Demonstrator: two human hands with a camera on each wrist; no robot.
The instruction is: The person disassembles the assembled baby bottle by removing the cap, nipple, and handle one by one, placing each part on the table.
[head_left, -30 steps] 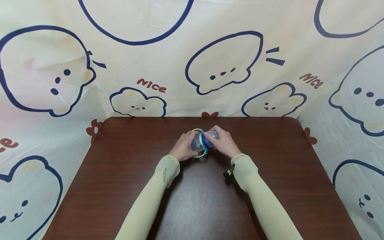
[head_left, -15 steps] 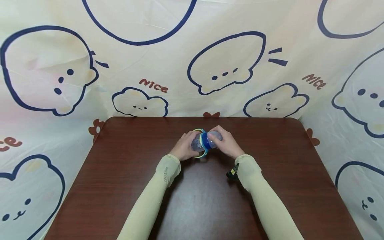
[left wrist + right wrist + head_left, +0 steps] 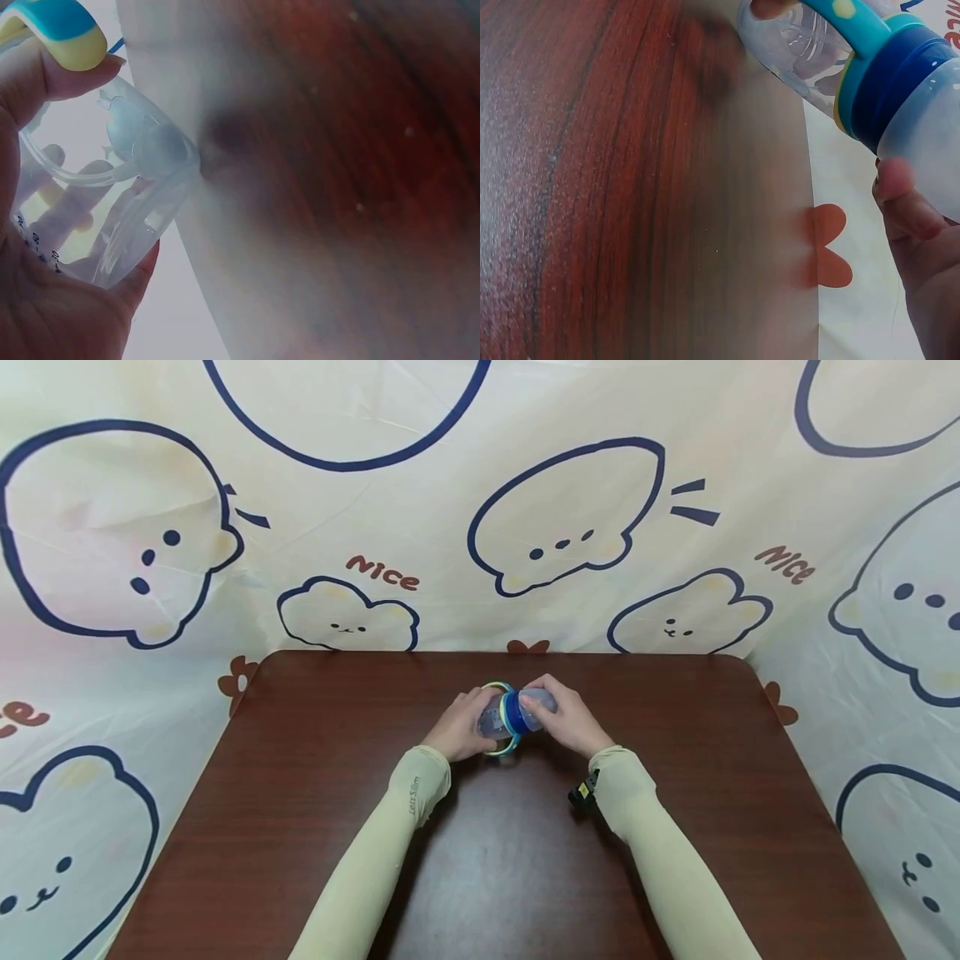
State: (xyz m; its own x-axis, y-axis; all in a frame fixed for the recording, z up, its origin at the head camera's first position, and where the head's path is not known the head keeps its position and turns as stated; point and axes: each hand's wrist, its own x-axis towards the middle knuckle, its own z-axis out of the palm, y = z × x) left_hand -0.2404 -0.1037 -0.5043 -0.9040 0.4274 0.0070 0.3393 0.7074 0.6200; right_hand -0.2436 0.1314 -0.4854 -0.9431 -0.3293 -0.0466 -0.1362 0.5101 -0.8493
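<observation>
A clear baby bottle lies tilted on its side between both hands, close over the table. My left hand grips the bottle's body, fingers wrapped round behind it and thumb near the blue-and-yellow handle. Through the clear wall shows a weighted straw end. A dark blue collar sits at the bottle's neck, next to the turquoise handle ring. My right hand holds the frosted cap at the other end, thumb on its near side. The right fingers' far side is hidden.
A dark brown wooden table spreads under both arms. White cloth printed with cartoon outlines hangs behind it and at both sides. A small black device sits at the right wrist.
My right hand has shifted slightly right, its thumb moving from beside the collar onto the cap, so more of the blue collar shows. My left hand keeps its grip on the bottle.
</observation>
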